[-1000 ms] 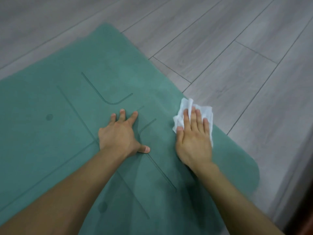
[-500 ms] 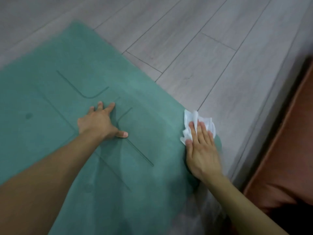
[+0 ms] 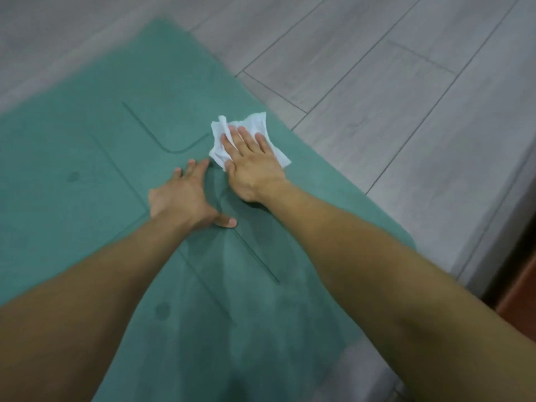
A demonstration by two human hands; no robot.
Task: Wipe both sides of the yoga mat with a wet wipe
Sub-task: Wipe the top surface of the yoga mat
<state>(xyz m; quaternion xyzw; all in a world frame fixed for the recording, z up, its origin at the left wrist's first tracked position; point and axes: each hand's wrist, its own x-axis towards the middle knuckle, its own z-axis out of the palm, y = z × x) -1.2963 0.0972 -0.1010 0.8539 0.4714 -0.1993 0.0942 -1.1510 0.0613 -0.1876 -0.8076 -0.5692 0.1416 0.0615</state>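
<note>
Pressing: flat R hand (image 3: 251, 166) on wipe (image 3: 255, 126)

Crumpled white wipe (image 3: 255, 123) on flat green mat (image 3: 87, 158)

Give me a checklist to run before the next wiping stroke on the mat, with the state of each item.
1. Wet wipe under the right hand, fingers flat on it: ok.
2. Left hand pressing on the yoga mat to steady it: ok.
3. Mat lying flat on the floor around the hands: ok.
4. Wipe spread out: not ok, it is crumpled.
5. Wipe wet enough: cannot tell.
6. Underside of the mat wiped: cannot tell.
</note>
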